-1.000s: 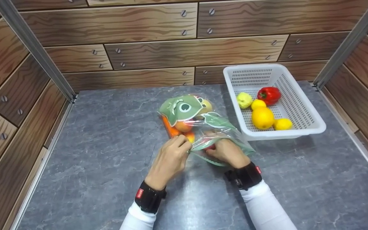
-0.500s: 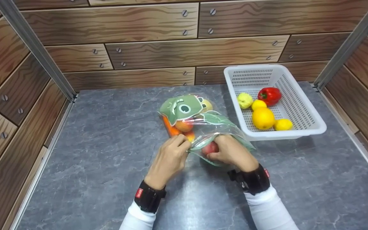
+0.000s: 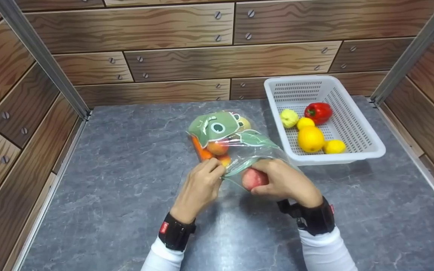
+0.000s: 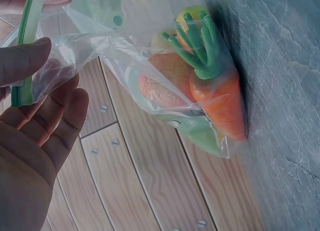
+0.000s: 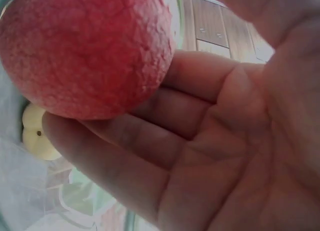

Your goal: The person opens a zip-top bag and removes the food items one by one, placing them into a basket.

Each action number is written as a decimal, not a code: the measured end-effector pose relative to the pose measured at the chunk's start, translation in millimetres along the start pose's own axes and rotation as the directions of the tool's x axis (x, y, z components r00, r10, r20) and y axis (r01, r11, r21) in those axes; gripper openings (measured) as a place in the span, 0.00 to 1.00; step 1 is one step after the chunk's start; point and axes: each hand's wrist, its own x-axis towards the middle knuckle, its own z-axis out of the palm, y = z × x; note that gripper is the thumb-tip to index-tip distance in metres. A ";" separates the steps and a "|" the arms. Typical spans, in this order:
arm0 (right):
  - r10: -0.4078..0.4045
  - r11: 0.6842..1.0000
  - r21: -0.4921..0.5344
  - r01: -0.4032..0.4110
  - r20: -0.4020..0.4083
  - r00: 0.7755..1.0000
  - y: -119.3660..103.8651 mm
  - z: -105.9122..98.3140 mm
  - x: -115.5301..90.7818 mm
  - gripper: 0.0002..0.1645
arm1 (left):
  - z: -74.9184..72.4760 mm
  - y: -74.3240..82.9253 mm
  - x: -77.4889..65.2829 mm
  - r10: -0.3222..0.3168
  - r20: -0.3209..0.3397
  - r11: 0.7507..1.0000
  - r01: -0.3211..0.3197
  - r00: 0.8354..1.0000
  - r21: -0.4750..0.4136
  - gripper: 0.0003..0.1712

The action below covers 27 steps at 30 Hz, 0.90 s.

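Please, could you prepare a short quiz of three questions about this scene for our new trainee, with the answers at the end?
1. What does the right hand hold?
2. The left hand pinches: (a) a lemon; (b) the clear bag; (c) a carrot.
3. True or false: the red pepper lies in the white basket.

Key: 1. A round red fruit. 2. b. 3. True.

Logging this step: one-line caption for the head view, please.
Left hand pinches the rim of a green-printed bag while the right hand holds a red fruit at the bag's opening.
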 end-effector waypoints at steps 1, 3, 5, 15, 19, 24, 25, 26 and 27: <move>-0.001 1.000 0.000 0.001 -0.003 1.000 -0.1 -1.4 -0.8 0.25 | 0.1 0.0 0.0 0.000 -0.001 1.000 0.000 1.000 -0.002 0.12; 0.000 1.000 0.009 0.000 -0.007 1.000 0.2 -3.7 -2.4 0.24 | 0.1 0.2 -0.1 -0.001 -0.003 1.000 0.001 1.000 -0.006 0.12; -0.003 1.000 0.027 0.003 -0.008 1.000 0.2 -6.2 -4.4 0.25 | 0.2 0.2 -0.1 -0.001 -0.004 1.000 0.001 1.000 -0.007 0.12; -0.040 0.994 0.100 0.041 -0.013 0.999 0.9 -20.0 -15.8 0.28 | -0.3 0.6 -0.3 0.000 0.008 1.000 -0.001 1.000 0.006 0.12; -0.031 0.992 0.120 0.036 -0.044 0.999 3.6 -25.7 -19.6 0.29 | -0.7 1.0 -0.2 -0.005 0.012 1.000 0.005 1.000 0.004 0.13; 0.029 0.982 0.189 -0.002 -0.140 0.990 9.0 -31.4 -24.0 0.32 | -1.2 1.1 -0.2 -0.008 0.010 1.000 0.008 1.000 0.005 0.12; 0.047 0.978 0.210 -0.010 -0.172 0.984 10.4 -32.4 -24.8 0.33 | -1.1 1.1 -0.3 -0.009 0.013 1.000 0.009 1.000 0.007 0.12; 0.063 0.972 0.233 -0.013 -0.205 0.977 11.9 -33.3 -25.3 0.33 | -1.0 1.0 -0.4 -0.009 0.014 1.000 0.009 1.000 0.008 0.12; 0.076 0.968 0.252 -0.014 -0.241 0.968 13.6 -34.1 -26.1 0.33 | -0.8 0.9 -0.5 -0.008 0.016 1.000 0.008 1.000 0.008 0.12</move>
